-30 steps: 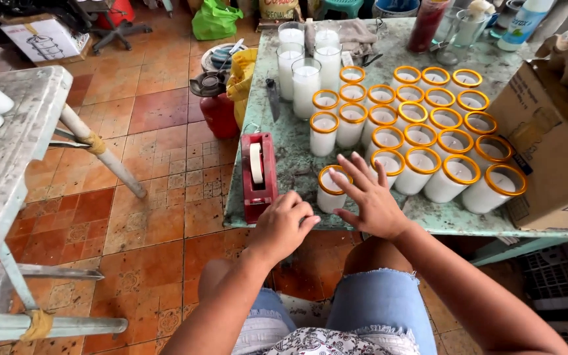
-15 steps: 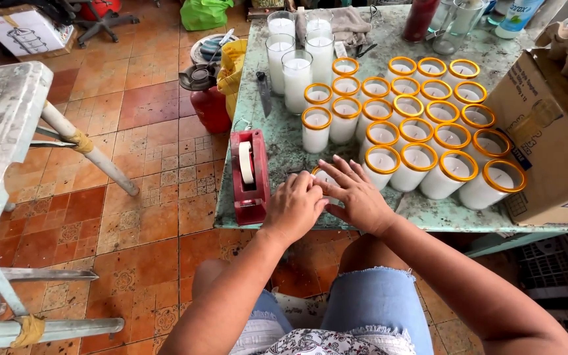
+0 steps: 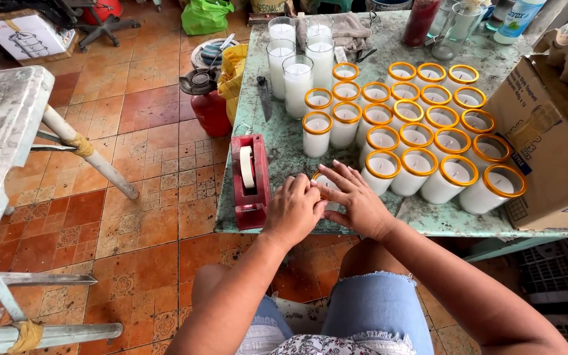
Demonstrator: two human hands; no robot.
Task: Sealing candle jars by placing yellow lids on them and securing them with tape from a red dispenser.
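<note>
- Candle glass [image 3: 324,181] with an orange rim sits at the near edge of the tabletop [image 3: 284,151], mostly covered by my two hands, so only part of its rim shows.
- My left hand [image 3: 292,212] curls over its left side, fingers bent and pressed against it.
- My right hand [image 3: 357,202] lies over its right side with the fingers spread, their tips meeting my left hand's fingers on top of the glass.
- Whether I pinch anything small between them, I cannot tell.
- Just left of my left hand stands a red tape dispenser [image 3: 251,181] with a pale roll in it.
- Just beyond my right hand begins a tight block of orange-rimmed candles [image 3: 422,135] filled with white wax, ranked in slanting rows.
- Farther back stand taller clear glasses of white wax [image 3: 297,72] without coloured rims.
- A cardboard box [image 3: 547,144] leans at the right end of the tabletop.
- A red gas canister [image 3: 208,105] stands on the tiled floor beside the tabletop's left edge.
</note>
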